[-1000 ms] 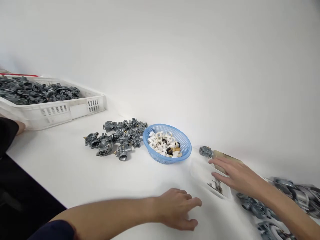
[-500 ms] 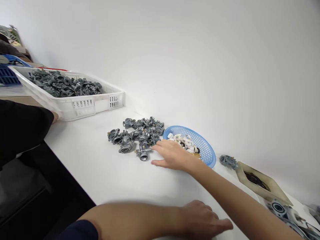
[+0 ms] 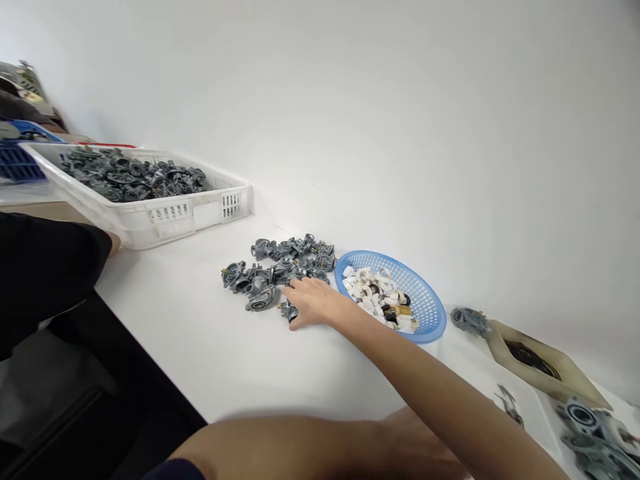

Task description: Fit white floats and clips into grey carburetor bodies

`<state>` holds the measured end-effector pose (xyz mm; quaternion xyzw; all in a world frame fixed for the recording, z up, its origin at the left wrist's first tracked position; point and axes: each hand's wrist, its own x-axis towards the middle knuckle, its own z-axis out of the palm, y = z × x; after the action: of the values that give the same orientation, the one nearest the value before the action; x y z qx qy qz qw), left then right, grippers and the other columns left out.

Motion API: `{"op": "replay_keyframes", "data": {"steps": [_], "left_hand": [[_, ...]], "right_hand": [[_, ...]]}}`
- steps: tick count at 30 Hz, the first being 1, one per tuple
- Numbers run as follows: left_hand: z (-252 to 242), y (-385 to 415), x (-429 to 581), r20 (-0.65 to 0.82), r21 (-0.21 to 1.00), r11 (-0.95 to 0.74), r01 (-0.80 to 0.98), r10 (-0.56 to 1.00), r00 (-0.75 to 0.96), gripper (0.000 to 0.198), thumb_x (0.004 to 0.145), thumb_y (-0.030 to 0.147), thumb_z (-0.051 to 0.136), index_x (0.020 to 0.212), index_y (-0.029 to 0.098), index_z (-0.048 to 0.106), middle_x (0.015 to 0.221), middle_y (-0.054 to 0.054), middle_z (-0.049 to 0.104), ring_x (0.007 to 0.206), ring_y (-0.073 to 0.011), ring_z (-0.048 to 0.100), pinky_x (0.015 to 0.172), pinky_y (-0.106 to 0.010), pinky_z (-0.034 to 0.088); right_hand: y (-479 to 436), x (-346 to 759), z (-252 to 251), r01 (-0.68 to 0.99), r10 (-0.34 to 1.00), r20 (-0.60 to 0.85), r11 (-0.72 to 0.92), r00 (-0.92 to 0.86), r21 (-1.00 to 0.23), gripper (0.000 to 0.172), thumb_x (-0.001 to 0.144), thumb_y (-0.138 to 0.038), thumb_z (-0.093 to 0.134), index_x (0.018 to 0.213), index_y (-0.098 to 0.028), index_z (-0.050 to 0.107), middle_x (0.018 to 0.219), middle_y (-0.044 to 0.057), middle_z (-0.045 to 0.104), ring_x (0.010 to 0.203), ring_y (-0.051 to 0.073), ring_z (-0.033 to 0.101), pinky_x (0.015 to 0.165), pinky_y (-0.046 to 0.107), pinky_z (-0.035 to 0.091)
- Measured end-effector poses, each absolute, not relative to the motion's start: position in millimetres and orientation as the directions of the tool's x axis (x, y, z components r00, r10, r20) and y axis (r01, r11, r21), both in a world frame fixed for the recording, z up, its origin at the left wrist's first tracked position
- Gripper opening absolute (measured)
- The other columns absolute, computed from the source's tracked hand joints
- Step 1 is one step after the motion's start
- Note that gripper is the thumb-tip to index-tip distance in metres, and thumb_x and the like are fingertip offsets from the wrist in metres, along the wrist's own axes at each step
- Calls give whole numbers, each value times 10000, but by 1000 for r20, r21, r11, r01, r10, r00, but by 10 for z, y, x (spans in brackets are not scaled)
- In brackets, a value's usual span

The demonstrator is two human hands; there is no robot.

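White bench (image 3: pixel 200 333) surface runs from the wall (image 3: pixel 380 133) to a slanting front edge at lower left, beyond which it is dark. A broad stretch of it lies between that edge and a group of grey carburetors (image 3: pixel 260 285), leaving room on the near side. The blue mesh basket (image 3: pixel 425 303) of small white parts closes in the right side, its rim just beside the group; the white crate (image 3: pixel 207 215) stands well apart at upper left, near a co-worker's black sleeve (image 3: pixel 45 273).

The nearest carburetor (image 3: pixel 289 311) lies under the right hand (image 3: pixel 315 303), between curved fingers and thumb; I cannot tell whether they clamp it. The left hand (image 3: pixel 415 433) is mostly hidden behind the right forearm, its fingers' state impossible to tell.
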<state>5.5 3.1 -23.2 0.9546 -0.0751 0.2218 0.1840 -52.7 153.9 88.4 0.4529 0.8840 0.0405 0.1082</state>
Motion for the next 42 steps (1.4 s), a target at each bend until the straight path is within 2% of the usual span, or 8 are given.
{"op": "replay_keyframes", "data": {"steps": [3, 12, 17, 22, 25, 28, 33, 42], "left_hand": [[-172, 46, -4, 491, 355, -847, -396, -192, 850, 548, 939, 333, 591, 1423, 99, 479, 1457, -147, 562, 1404, -304, 460, 1106, -352, 415], [-120, 52, -92, 262, 677, -705, -211, -37, 964, 672, 938, 412, 568, 1539, 201, 356, 1589, -134, 421, 1427, -373, 423, 1181, -506, 325], [-166, 86, -23, 148, 817, -577, -6, 199, 969, 465, 924, 443, 574, 1311, 186, 592, 1166, -110, 703, 1122, -336, 619, 1011, -466, 461], [-186, 208, 167, 153, 913, -407, -20, 298, 942, 239, 952, 263, 448, 1092, 170, 618, 871, -36, 672, 837, -203, 615, 793, -337, 493], [-142, 280, 172, 115, 953, -301, -41, 232, 966, 320, 879, 162, 467, 1177, 170, 582, 898, -27, 675, 790, -161, 615, 732, -292, 494], [-56, 334, 102, 59, 972, -233, -39, 76, 995, 693, 713, 109, 641, 1379, 240, 503, 1149, -59, 682, 901, -179, 657, 710, -270, 519], [98, 403, 12, -91, 984, -166, 65, -155, 984, 1117, 583, 136, 847, 1561, 324, 340, 1464, -87, 540, 1358, -295, 509, 1073, -418, 469], [196, 408, 23, -59, 987, -159, 24, -222, 973, 863, 531, 295, 964, 1323, 266, 623, 1251, -29, 678, 1198, -273, 617, 987, -340, 506]], "right_hand": [[1440, -475, 891, 800, 817, -154, 576, -556, 169, 468, 796, -507, 742, 1105, -173, 629, 1111, 112, 622, 845, 259, 645, 666, 353, 482], [370, 67, 1299, 763, 786, 39, 585, -617, 275, 515, 856, -518, 757, 1183, -165, 569, 1060, 90, 607, 776, 208, 594, 656, 324, 424], [-503, 705, 1567, 896, 891, 178, 372, -419, 244, 717, 787, -527, 813, 1347, -196, 511, 1225, 134, 608, 896, 256, 623, 743, 393, 489], [-1190, 1212, 1523, 959, 976, 116, 154, -186, 239, 737, 778, -424, 829, 1408, -259, 485, 1273, 130, 599, 890, 267, 644, 699, 401, 530], [-1448, 1308, 1306, 945, 980, 36, 178, -195, 273, 840, 714, -411, 887, 1429, -255, 475, 1306, 133, 595, 983, 294, 656, 790, 431, 554], [-1582, 1311, 1061, 919, 967, -31, 250, -252, 306, 825, 710, -410, 890, 1409, -222, 494, 1283, 132, 621, 960, 283, 664, 797, 422, 560], [-1630, 1322, 850, 872, 926, -56, 370, -372, 321, 682, 791, -418, 808, 1374, -211, 518, 1285, 112, 634, 987, 256, 648, 760, 372, 543], [-1462, 1406, 825, 814, 856, -46, 505, -515, 286, 617, 838, -249, 692, 1412, -169, 483, 1191, 100, 671, 916, 209, 640, 660, 336, 484]]}}
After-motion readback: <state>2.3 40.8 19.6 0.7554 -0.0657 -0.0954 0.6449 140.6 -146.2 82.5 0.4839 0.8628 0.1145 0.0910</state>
